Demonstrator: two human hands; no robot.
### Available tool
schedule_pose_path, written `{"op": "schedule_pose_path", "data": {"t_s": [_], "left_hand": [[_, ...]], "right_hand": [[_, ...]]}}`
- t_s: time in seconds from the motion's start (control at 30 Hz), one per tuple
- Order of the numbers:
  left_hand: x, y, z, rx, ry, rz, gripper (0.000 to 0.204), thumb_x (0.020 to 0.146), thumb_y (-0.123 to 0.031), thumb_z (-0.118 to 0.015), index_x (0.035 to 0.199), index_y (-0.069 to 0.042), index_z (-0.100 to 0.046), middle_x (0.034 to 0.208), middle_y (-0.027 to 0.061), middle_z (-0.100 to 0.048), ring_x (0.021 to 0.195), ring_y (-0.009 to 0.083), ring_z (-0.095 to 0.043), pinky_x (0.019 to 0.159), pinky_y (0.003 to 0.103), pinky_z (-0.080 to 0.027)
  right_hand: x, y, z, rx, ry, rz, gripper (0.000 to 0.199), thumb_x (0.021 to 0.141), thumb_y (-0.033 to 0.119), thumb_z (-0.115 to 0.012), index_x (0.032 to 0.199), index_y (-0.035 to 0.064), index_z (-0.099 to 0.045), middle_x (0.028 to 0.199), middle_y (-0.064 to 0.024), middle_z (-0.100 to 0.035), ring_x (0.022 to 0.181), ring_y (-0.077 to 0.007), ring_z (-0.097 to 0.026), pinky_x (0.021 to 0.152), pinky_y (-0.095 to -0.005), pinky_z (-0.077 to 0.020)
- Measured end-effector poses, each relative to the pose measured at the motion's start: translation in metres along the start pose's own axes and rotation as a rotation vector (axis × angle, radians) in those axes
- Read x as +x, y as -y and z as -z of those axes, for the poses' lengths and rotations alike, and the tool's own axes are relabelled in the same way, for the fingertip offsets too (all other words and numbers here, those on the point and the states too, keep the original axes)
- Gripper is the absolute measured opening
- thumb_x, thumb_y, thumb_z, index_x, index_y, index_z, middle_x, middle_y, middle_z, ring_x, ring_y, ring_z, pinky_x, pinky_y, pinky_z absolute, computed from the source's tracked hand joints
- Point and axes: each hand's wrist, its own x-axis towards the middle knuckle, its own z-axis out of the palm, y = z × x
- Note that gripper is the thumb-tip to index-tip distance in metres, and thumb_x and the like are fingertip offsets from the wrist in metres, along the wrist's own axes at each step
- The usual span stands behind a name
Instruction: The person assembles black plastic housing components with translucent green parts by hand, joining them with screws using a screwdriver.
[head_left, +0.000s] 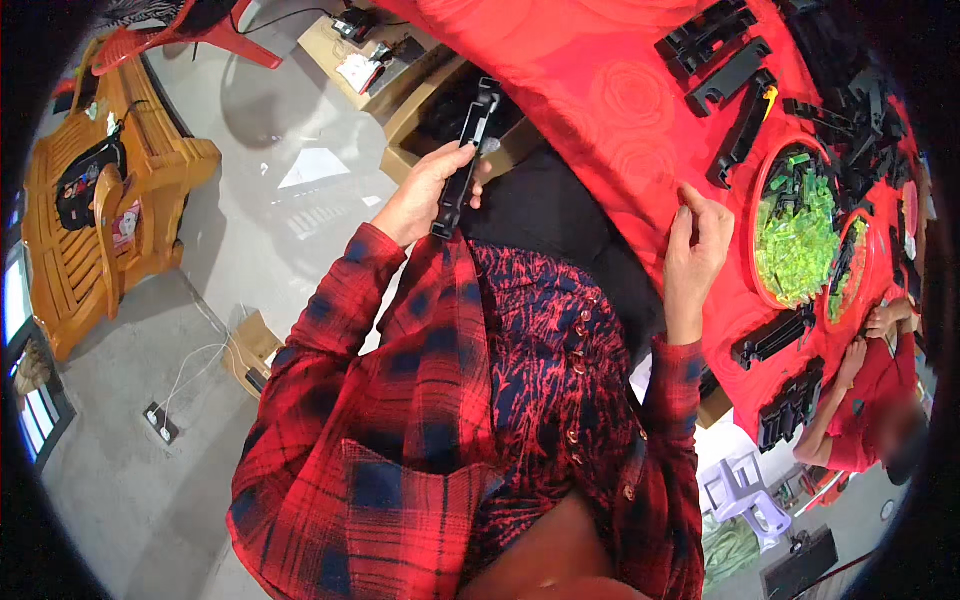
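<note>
In my left hand point(430, 190) is a long, narrow black plastic part point(477, 118), held upright on a slant with the thumb across its face. Hooked shapes show at both of its ends; my grip hides some of its middle. My right hand point(697, 245) hovers by the near edge of the red-covered table point(630, 150). Its index finger and thumb are a little apart, and nothing shows between them. Beyond it stands a red-rimmed basin point(800, 235) of bright green and dark green small pieces. Several similar black parts point(745, 130) lie farther along the cloth.
Below the table's left edge is an open cardboard box point(405, 140) with dark contents. A smaller basin point(850, 270) and more black parts point(790, 405) lie to the right, near a person in red point(865, 410). A wooden bench point(110, 200) stands left; a cable point(205, 350) crosses the floor.
</note>
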Motion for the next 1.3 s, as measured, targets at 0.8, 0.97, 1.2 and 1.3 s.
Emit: {"op": "schedule_pose_path", "data": {"t_s": [0.8,0.97,1.2,1.3], "left_hand": [[0.007,0.017,-0.027,0.306,-0.096,-0.206,0.020,0.104,-0.025,-0.049,0.102,-0.005,-0.056,0.079,0.0025,-0.062,0.063,0.0094,-0.059,0.056,0.024,-0.048],[0.003,0.015,-0.028,0.475,-0.176,-0.279,0.019,0.103,-0.025,-0.052,0.099,-0.007,-0.057,0.076,0.0015,-0.061,0.062,0.0085,-0.058,0.055,0.025,-0.048],[0.013,0.037,0.026,0.295,-0.403,-0.239,0.023,0.103,-0.027,-0.050,0.095,-0.007,-0.056,0.070,0.0011,-0.058,0.053,0.0093,-0.053,0.048,0.025,-0.044],[0.032,0.061,0.082,0.293,-0.481,-0.078,0.024,0.104,-0.028,-0.048,0.097,-0.006,-0.054,0.070,0.0028,-0.057,0.051,0.0115,-0.053,0.046,0.025,-0.043]], "right_hand": [[-0.006,-0.003,-0.009,0.008,-0.017,0.020,0.030,0.083,-0.009,-0.058,0.107,0.0030,-0.070,0.090,-0.0112,-0.060,0.088,-0.0253,-0.057,0.079,-0.0348,-0.0475],[-0.007,-0.004,-0.010,-0.007,-0.012,0.014,0.029,0.083,-0.009,-0.058,0.107,0.0030,-0.071,0.092,-0.0120,-0.060,0.087,-0.0248,-0.057,0.079,-0.0342,-0.0480],[-0.007,-0.005,-0.012,-0.012,-0.022,0.011,0.028,0.084,-0.010,-0.058,0.106,0.0026,-0.071,0.092,-0.0123,-0.060,0.088,-0.0245,-0.057,0.078,-0.0337,-0.0483],[-0.005,-0.003,-0.011,-0.018,-0.014,0.013,0.029,0.083,-0.010,-0.058,0.106,0.0025,-0.071,0.092,-0.0125,-0.060,0.088,-0.0248,-0.058,0.078,-0.0340,-0.0484]]}}
